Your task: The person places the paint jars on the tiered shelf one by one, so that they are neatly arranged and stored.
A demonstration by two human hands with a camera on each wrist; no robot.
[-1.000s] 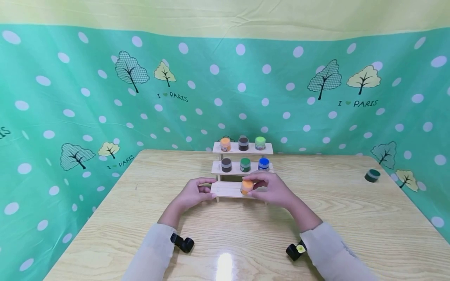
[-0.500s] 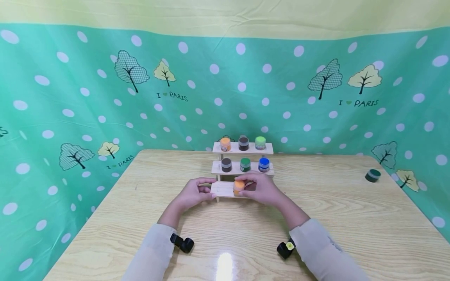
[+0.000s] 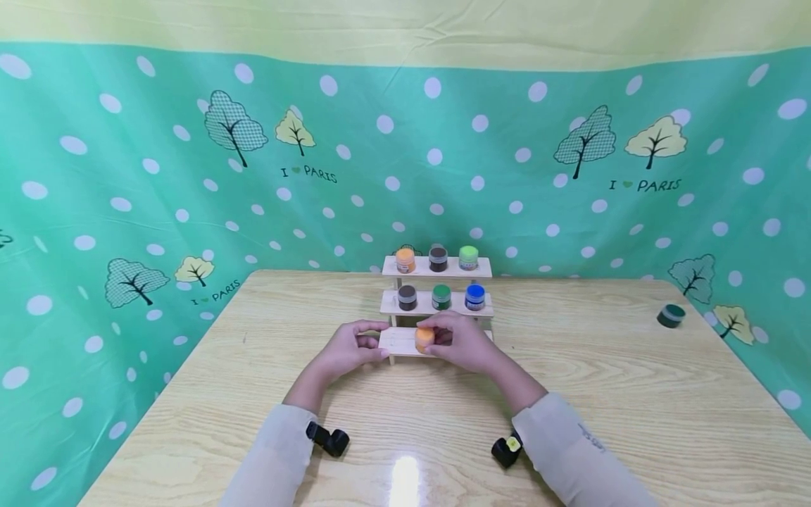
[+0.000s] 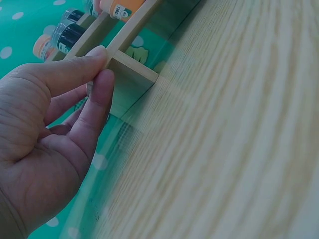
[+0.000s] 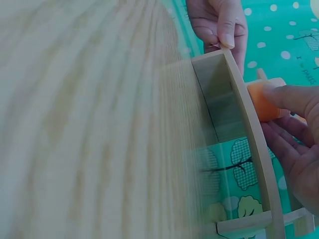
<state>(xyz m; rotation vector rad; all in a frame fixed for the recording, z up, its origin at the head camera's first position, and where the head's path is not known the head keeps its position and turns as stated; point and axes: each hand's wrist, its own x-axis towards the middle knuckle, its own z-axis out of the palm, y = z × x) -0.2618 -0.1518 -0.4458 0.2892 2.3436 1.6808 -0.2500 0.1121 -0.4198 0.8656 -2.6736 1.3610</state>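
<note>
A three-tier wooden rack (image 3: 394, 342) stands on the table. My left hand (image 3: 344, 350) pinches the left end of its lowest shelf between thumb and fingers, as the left wrist view also shows. My right hand (image 3: 461, 343) grips a small orange paint jar (image 3: 424, 341) by its side, over the middle of that lowest shelf. In the right wrist view the orange jar (image 5: 262, 101) sits at the shelf's edge; whether its base touches the shelf cannot be told. On the middle shelf stand a dark jar (image 3: 407, 298), a green jar (image 3: 441, 297) and a blue jar (image 3: 475, 297).
The top shelf bears an orange jar (image 3: 405, 260), a dark jar (image 3: 438, 259) and a light green jar (image 3: 468, 258). A dark green jar (image 3: 671, 316) lies on its side at the table's far right. A dotted green cloth (image 3: 355, 155) hangs behind the wooden table (image 3: 627, 373).
Along the lowest shelf, my right hand has slid leftward with the orange paint jar, from the right part to about the middle. My left hand stays at the shelf's left end.
</note>
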